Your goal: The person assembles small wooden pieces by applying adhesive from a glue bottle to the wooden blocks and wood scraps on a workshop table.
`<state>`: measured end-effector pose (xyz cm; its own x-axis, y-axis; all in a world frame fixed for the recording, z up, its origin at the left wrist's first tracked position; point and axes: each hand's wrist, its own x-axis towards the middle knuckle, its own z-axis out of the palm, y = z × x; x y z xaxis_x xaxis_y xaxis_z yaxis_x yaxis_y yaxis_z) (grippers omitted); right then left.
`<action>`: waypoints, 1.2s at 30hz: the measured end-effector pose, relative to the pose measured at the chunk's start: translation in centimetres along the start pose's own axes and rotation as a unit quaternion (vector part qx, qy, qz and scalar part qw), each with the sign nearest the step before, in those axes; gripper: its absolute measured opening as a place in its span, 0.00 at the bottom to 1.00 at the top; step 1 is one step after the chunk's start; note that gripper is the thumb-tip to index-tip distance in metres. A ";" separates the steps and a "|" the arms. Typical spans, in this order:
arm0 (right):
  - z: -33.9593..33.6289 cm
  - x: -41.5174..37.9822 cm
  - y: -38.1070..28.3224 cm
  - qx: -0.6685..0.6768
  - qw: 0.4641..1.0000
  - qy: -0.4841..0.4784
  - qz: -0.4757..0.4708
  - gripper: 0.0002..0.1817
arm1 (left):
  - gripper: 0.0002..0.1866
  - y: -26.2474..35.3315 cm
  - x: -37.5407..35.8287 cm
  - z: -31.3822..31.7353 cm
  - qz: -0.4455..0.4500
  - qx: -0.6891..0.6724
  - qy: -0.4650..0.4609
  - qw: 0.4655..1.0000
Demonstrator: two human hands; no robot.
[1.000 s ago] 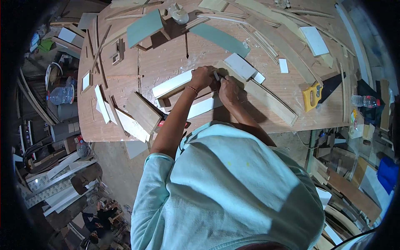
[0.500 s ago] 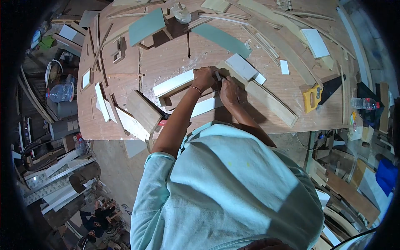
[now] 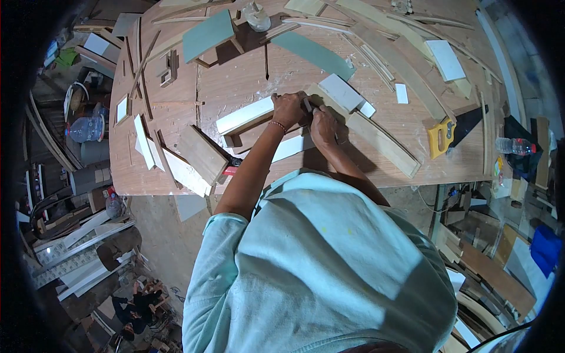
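Note:
My left hand [image 3: 288, 110] is closed on the right end of a white-topped wooden frame [image 3: 244, 119] lying on the wooden table [image 3: 229, 76]. Close beside it, my right hand [image 3: 323, 126] has its fingers bent round something small and dark that I cannot make out. Between the two hands a short greyish piece shows at the frame's end. Just to the right lie a white block [image 3: 340, 92] and a long wooden piece [image 3: 384, 144]. A white strip [image 3: 292, 148] runs below my hands, partly hidden by my left forearm.
A yellow-handled saw [image 3: 441, 139] rests at the right. At the left lie a wooden box piece [image 3: 202, 154] and white offcuts [image 3: 185, 170]. Green panels [image 3: 209, 36], a plastic bag [image 3: 256, 17] and thin strips lie at the back. Another person [image 3: 136, 312] is far off at lower left.

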<state>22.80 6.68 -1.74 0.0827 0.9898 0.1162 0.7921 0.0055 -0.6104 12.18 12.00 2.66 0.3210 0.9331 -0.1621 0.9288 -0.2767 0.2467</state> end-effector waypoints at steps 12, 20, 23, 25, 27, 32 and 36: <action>1.1 0.0 0.8 -0.009 1.000 0.026 -0.016 0.12 | 0.15 -0.2 0.4 0.3 -0.024 0.003 -0.041 0.999; 0.2 -0.2 0.2 -0.007 1.000 0.007 -0.015 0.11 | 0.17 -0.2 0.3 0.1 -0.015 -0.008 -0.040 0.999; -0.1 -0.1 0.2 -0.017 1.000 -0.014 -0.009 0.10 | 0.21 0.0 0.4 -0.6 -0.030 -0.028 -0.087 0.995; -0.3 -0.1 -0.1 -0.007 1.000 -0.008 -0.003 0.10 | 0.25 0.1 0.2 -1.1 -0.027 -0.049 -0.098 0.994; -0.3 -0.2 -0.1 0.000 1.000 -0.001 0.005 0.10 | 0.26 -0.1 0.3 -1.3 -0.019 -0.061 -0.113 0.992; 0.0 -0.1 0.2 -0.004 1.000 0.018 -0.017 0.10 | 0.29 -0.3 0.1 -1.5 0.009 -0.071 -0.128 0.989; -0.1 0.0 0.3 0.008 1.000 0.002 -0.011 0.09 | 0.28 -0.1 0.2 -1.9 0.007 -0.066 -0.140 0.988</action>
<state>23.09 6.66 -1.85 0.0676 0.9888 0.1331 0.7836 0.0300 -0.6206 11.79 12.64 4.43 0.3899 0.8239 -0.4113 0.8974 -0.2399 0.3702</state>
